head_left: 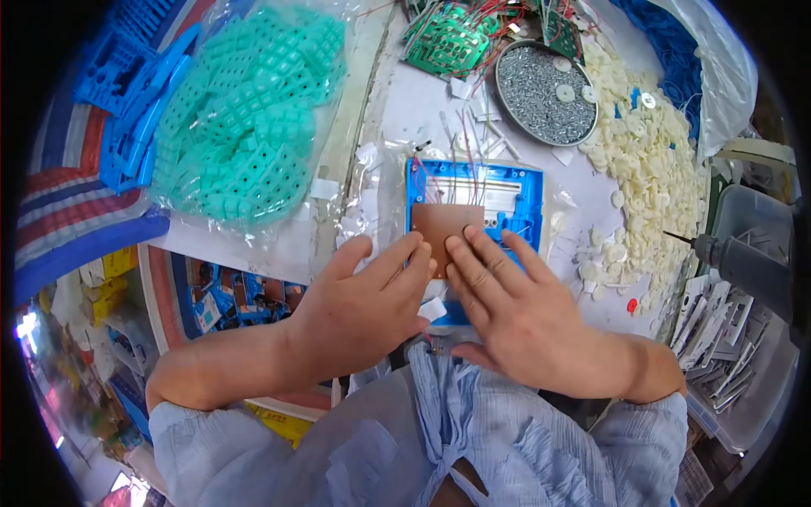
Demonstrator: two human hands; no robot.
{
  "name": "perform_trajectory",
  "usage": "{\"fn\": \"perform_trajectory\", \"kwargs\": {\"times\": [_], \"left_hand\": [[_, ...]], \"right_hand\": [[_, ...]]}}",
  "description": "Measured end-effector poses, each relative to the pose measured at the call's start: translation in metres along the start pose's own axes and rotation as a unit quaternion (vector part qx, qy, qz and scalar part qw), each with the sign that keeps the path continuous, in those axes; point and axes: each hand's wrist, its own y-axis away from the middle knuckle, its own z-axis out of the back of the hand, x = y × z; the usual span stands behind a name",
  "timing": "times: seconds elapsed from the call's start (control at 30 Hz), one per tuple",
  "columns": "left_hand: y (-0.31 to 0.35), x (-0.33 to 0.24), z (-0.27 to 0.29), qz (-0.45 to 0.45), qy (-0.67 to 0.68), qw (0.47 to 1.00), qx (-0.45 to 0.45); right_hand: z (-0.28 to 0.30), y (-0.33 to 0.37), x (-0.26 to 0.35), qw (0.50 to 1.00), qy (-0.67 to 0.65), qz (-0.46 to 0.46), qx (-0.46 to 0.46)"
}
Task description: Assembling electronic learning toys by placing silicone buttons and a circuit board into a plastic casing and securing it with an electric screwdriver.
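A blue plastic casing [530,188] lies open in front of me on the table. Over its lower left part sits a brown circuit board [439,226], with thin wires running from its far edge. The fingertips of my right hand [528,317] press on the board's right side, fingers stretched out and thumb apart. At the board's left edge, my left hand [359,296] touches with extended fingertips, its thumb under the palm side. A small white piece [432,309] shows between my hands, near the casing's near edge. What lies beneath the board is hidden.
A clear bag of turquoise keypads [245,127] and blue plastic frames [139,101] lie left. Beyond the casing stand a round tray of screws [545,97] and green circuit boards [452,38]. Cream plastic parts [642,160] pile up right, beside an electric screwdriver [743,270].
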Motion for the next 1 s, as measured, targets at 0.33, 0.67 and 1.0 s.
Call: {"fn": "perform_trajectory", "kwargs": {"times": [0.33, 0.67, 1.0], "left_hand": [[-0.164, 0.096, 0.013, -0.059, 0.014, 0.992, -0.114], [-0.252, 0.106, -0.027, -0.017, -0.112, 0.994, 0.009], [-0.263, 0.111, -0.028, 0.030, -0.106, 0.994, -0.017]], "right_hand": [[-0.013, 0.008, 0.005, 0.999, 0.026, -0.022, -0.019], [0.038, 0.056, -0.018, 0.981, -0.101, 0.029, -0.161], [0.085, 0.119, -0.119, 0.763, -0.426, 0.059, -0.483]]}}
